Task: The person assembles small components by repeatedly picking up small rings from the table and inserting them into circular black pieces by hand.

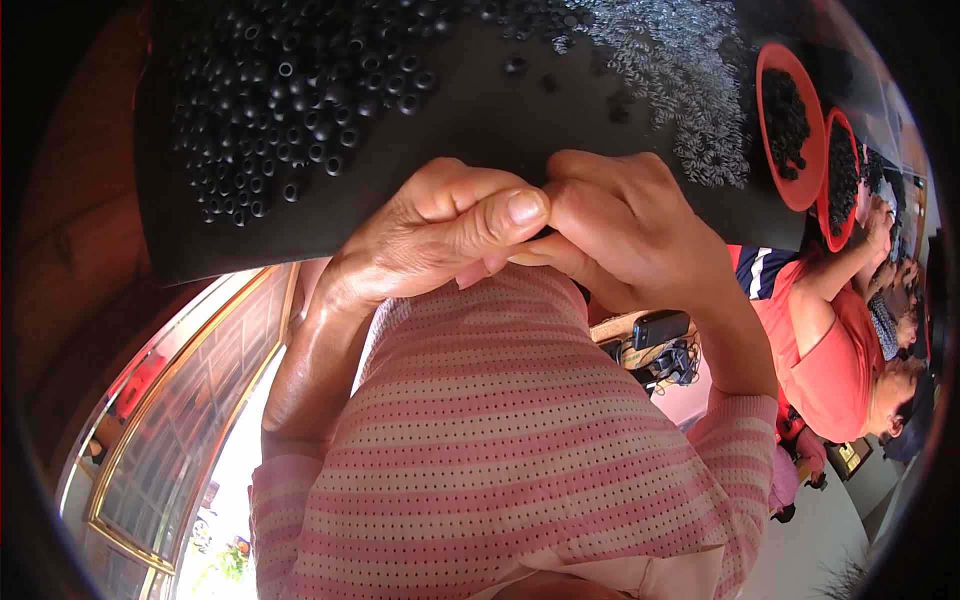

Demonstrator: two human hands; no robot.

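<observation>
My left hand (440,228) and my right hand (632,228) meet in front of my chest, just over the near edge of the black work surface (470,120). The left thumb presses down against its curled forefinger. Bent fingers of my right hand touch the left thumb tip. A sliver of something dark shows between the hands, but the fingers hide what it is. Beyond the left hand lies a wide heap of small black ring-shaped parts (300,110). Past the right hand spreads a pile of small, shiny, clear-looking pieces (690,85).
Two red bowls stand at the right: a nearer bowl (812,120) and a farther bowl (830,232), both with small black parts inside. A person in a red shirt (835,360) sits to the right. A dark phone-like device (660,328) lies below the surface. At lower left is a gold-framed glass door (185,420).
</observation>
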